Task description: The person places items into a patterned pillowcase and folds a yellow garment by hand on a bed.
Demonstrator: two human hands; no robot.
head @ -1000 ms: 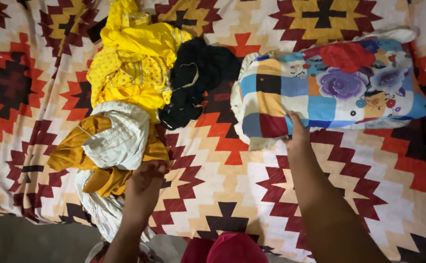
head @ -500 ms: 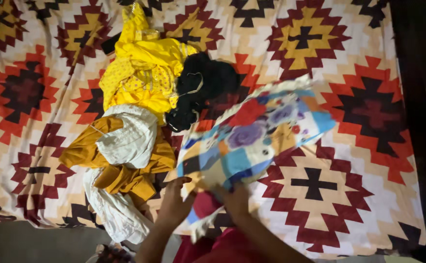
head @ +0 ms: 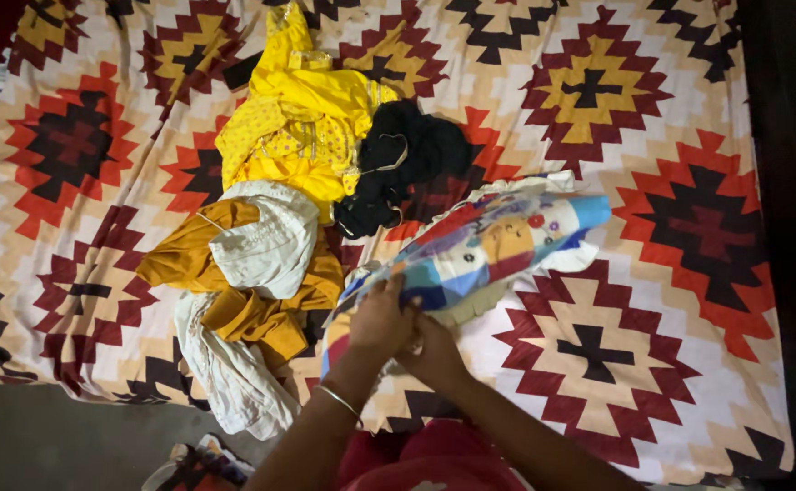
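The patchwork floral cloth (head: 484,250), a second ago lying flat to the right, now sits bunched and pulled in toward the person. Both the left hand (head: 381,318) and the right hand (head: 434,353), earlier well apart, now meet on its near edge.

I count two hands — my left hand (head: 381,318) and my right hand (head: 434,350) — both closed on one patchwork pillow (head: 484,250) near the bed's front edge. Toward the bed's left side lies one heap of clothes: one yellow garment (head: 298,136), one black garment (head: 411,168), one mustard garment (head: 252,309) and two whitish pieces — one white garment (head: 266,245), one pale cloth (head: 230,382) hanging over the front edge. One patterned bedsheet (head: 652,182) covers the bed.
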